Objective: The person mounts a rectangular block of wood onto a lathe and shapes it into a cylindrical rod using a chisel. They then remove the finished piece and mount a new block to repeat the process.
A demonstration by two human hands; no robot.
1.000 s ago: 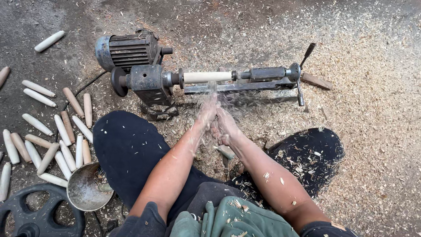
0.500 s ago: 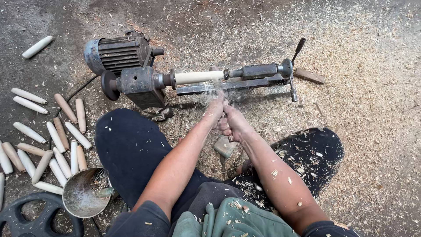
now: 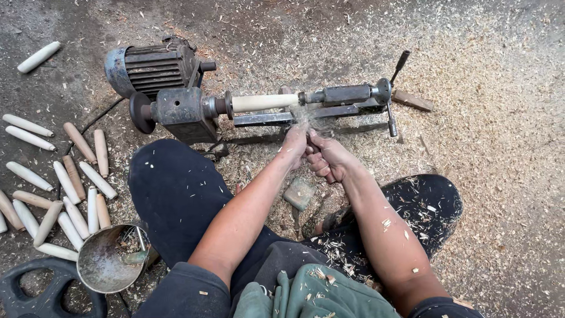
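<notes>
The view has come in closer since 1 second ago, and both hands have slid along the little lathe toward its right end. Before, they were under the middle of the pale wooden stick. Now they sit by the end of the stick, so the cutting looks to have reached that end.

The stick lies flat in the lathe, held between the 2 ends, above the floor. A puff of fine wood bits flies up where the hands meet it.

The left hand is curled shut just under the stick. It seems to grip a thin tool, but the tool is hidden by the flying bits, so I cannot tell for sure. The right hand is curled shut too, touching the left hand, and seems to hold the back of the same tool.

A gray motor sits behind the lathe. Many finished sticks lie on the floor at the left, near a metal bowl. Sawdust covers the floor.
</notes>
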